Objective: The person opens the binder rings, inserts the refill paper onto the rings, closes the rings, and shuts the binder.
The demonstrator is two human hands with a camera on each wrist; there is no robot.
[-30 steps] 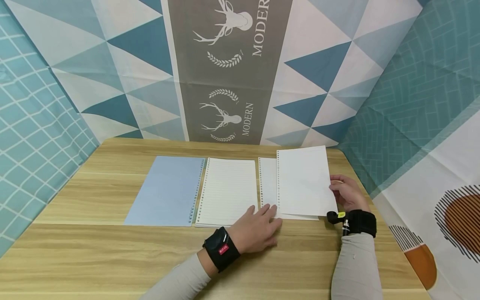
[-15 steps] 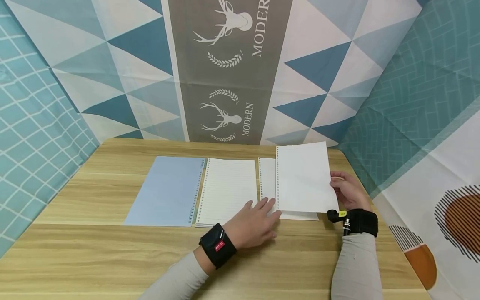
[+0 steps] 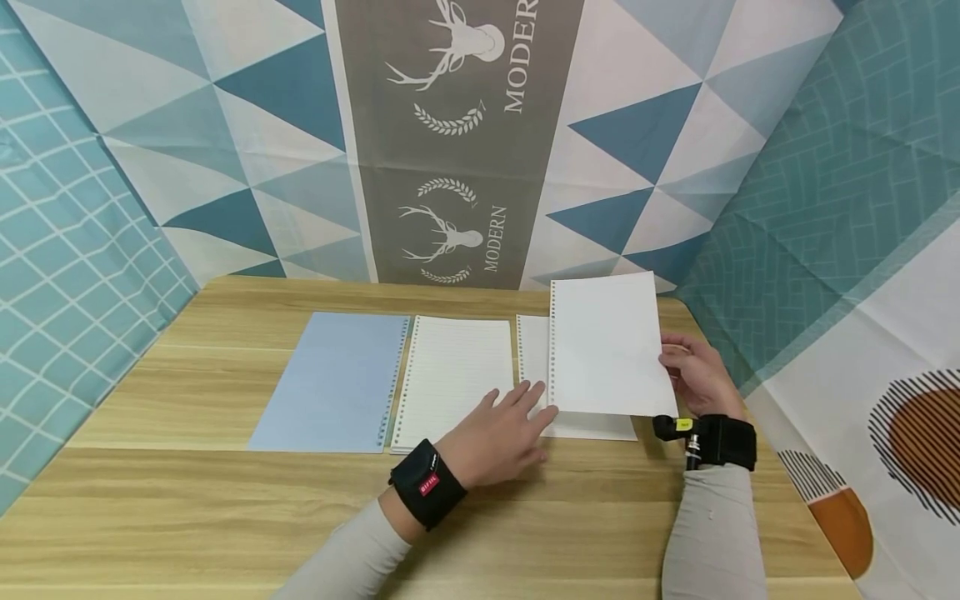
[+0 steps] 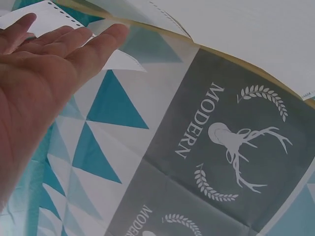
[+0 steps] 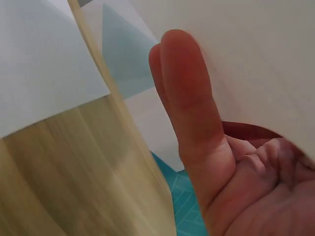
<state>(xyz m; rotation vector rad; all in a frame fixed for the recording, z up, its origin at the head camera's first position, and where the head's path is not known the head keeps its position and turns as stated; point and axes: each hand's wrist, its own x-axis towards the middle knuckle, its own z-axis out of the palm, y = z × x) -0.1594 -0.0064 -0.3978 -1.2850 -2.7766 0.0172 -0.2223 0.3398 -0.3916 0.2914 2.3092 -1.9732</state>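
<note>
My right hand pinches the right edge of a white loose-leaf sheet, which has punched holes down its left side. In the right wrist view the thumb lies along the paper. This sheet is raised and tilted over another white punched sheet, hiding much of it. Around the held sheet's lower left corner, my left hand reaches with straight, spread fingers, its fingertips right at the punched edge. To the left lie a stack of lined loose-leaf paper and a light blue notebook cover with holes along its right side.
All the paper lies on a wood-grain table toward its back edge. Behind it hangs a patterned cloth with stag prints, and patterned cloths flank both sides. Each wrist wears a black strap.
My right hand has lifted the sheet upward and away, exposing more of the sheet beneath. My left hand has moved slightly up and left, following the lower left corner.
</note>
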